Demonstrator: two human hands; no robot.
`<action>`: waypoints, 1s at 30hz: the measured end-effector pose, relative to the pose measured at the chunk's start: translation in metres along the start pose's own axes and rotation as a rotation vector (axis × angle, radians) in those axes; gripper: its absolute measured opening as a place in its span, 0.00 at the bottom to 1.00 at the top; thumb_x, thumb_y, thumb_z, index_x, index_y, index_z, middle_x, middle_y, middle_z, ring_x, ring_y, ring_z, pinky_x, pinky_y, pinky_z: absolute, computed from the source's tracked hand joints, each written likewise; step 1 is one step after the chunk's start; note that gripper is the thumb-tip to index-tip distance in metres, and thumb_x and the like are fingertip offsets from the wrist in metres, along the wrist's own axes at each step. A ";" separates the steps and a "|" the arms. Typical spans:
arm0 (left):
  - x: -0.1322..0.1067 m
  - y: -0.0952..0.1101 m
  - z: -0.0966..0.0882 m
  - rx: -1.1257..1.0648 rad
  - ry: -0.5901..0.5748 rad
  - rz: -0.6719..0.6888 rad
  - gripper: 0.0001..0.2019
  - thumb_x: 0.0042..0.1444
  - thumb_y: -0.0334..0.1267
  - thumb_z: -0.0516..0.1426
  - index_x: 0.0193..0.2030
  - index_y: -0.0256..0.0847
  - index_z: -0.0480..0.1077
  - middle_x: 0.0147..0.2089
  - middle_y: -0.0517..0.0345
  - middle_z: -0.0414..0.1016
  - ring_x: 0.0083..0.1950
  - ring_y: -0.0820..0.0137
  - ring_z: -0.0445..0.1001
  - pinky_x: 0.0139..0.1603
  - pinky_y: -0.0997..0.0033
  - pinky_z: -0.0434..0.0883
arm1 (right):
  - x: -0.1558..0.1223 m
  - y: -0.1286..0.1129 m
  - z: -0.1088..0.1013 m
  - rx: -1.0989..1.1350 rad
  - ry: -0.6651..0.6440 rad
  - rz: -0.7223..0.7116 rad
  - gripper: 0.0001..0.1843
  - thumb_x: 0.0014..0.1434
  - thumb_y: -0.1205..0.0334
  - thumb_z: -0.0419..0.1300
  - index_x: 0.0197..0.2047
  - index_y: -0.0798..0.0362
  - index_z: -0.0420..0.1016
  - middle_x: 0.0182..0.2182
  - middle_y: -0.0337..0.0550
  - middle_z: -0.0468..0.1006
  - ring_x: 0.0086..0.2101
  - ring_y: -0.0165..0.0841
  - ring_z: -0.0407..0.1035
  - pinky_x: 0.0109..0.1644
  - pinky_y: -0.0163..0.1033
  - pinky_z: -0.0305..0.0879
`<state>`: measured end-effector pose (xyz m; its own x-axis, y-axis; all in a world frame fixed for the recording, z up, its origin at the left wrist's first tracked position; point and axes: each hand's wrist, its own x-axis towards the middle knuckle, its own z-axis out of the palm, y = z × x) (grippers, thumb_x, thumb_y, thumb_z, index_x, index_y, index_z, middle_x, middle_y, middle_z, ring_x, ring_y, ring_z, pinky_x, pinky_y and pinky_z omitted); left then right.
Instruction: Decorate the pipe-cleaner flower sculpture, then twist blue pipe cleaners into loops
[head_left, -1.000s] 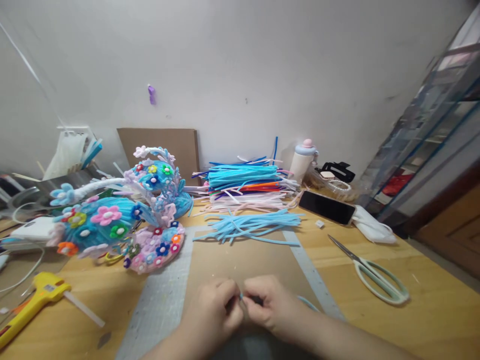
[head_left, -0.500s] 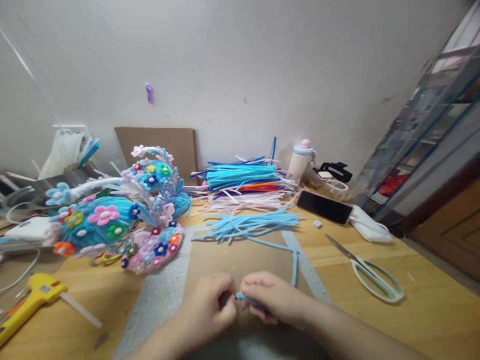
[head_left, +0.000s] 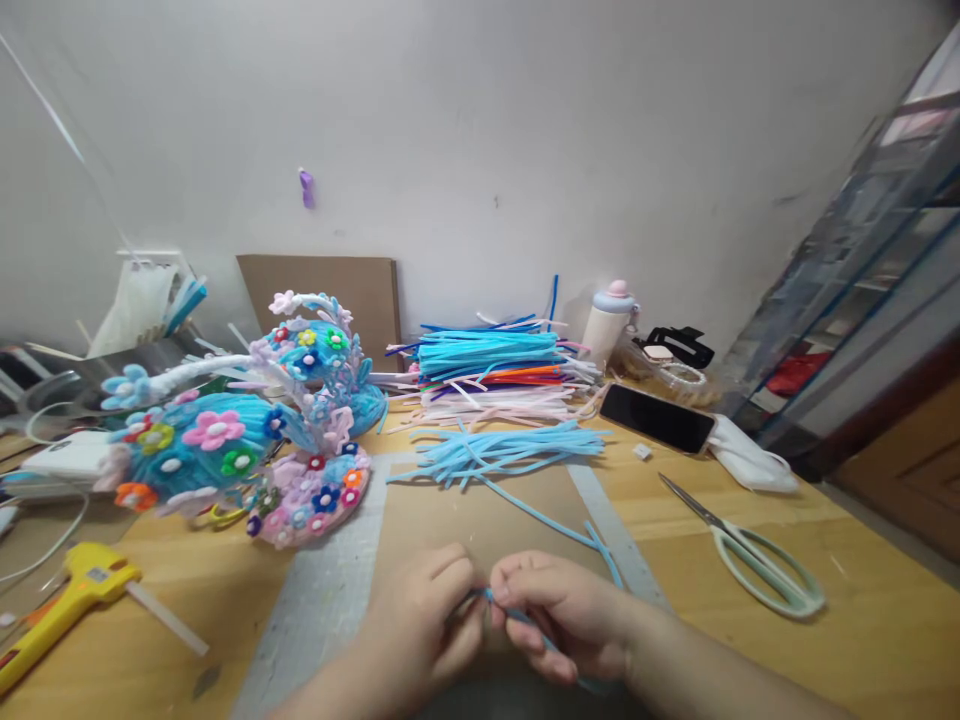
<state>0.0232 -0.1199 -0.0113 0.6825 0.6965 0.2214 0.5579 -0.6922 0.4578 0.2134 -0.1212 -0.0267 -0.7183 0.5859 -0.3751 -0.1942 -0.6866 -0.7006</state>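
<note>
Close to me over the cardboard, my left hand is closed in a pinch on one end of a light blue pipe cleaner. Right beside it, my right hand also grips the pipe cleaner, which runs beneath its curled fingers. The fingertips of the two hands nearly meet, and the left fingers partly hide the blue end. Beyond the hands lies a loose bundle of light blue pipe cleaners. One or two strands trail from it toward my right wrist.
Brown cardboard lies on a grey cutting mat. Scissors, a phone and a bottle are to the right. At left are a yellow glue gun and a flower-covered craft piece. Stacked coloured pipe cleaners stand behind.
My right hand has turned, its lower fingers opening a little more along the pipe cleaner. The trailing strand has shifted toward the right. The whole view has moved slightly.
</note>
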 end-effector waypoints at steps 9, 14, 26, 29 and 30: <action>0.000 -0.004 0.011 0.058 -0.051 -0.010 0.05 0.53 0.29 0.50 0.33 0.41 0.64 0.33 0.59 0.69 0.34 0.71 0.66 0.32 0.73 0.58 | 0.008 0.004 -0.003 -0.044 0.122 -0.001 0.04 0.45 0.64 0.55 0.27 0.55 0.66 0.15 0.34 0.68 0.09 0.23 0.57 0.09 0.25 0.51; -0.001 -0.002 0.019 0.061 0.006 -0.043 0.04 0.48 0.29 0.51 0.30 0.41 0.64 0.30 0.60 0.68 0.31 0.71 0.65 0.31 0.72 0.55 | 0.009 0.008 0.002 -0.177 0.168 -0.027 0.05 0.44 0.63 0.54 0.28 0.52 0.62 0.13 0.30 0.65 0.09 0.22 0.53 0.11 0.26 0.48; 0.012 0.000 0.032 -0.926 -0.237 -0.695 0.02 0.39 0.35 0.48 0.22 0.40 0.60 0.15 0.67 0.58 0.16 0.75 0.57 0.18 0.76 0.54 | -0.009 0.011 0.003 -2.070 0.245 -0.899 0.06 0.55 0.70 0.52 0.27 0.54 0.66 0.22 0.40 0.71 0.22 0.27 0.57 0.25 0.37 0.39; 0.010 -0.003 0.027 -0.816 -0.203 -0.614 0.03 0.42 0.35 0.48 0.24 0.40 0.60 0.17 0.66 0.60 0.18 0.74 0.60 0.20 0.75 0.56 | -0.012 0.004 0.008 -1.770 0.325 -0.682 0.04 0.53 0.68 0.53 0.28 0.53 0.66 0.24 0.37 0.72 0.23 0.26 0.59 0.25 0.34 0.43; 0.009 -0.003 0.025 -0.697 -0.155 -0.538 0.03 0.43 0.34 0.48 0.24 0.40 0.61 0.18 0.65 0.61 0.21 0.74 0.62 0.22 0.75 0.57 | -0.012 0.002 0.010 -1.587 0.364 -0.565 0.04 0.53 0.67 0.53 0.27 0.53 0.66 0.23 0.36 0.71 0.23 0.25 0.60 0.25 0.32 0.45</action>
<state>0.0393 -0.1162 -0.0319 0.4953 0.8258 -0.2697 0.4419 0.0277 0.8966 0.2149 -0.1336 -0.0172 -0.5787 0.7999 0.1593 0.6091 0.5537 -0.5678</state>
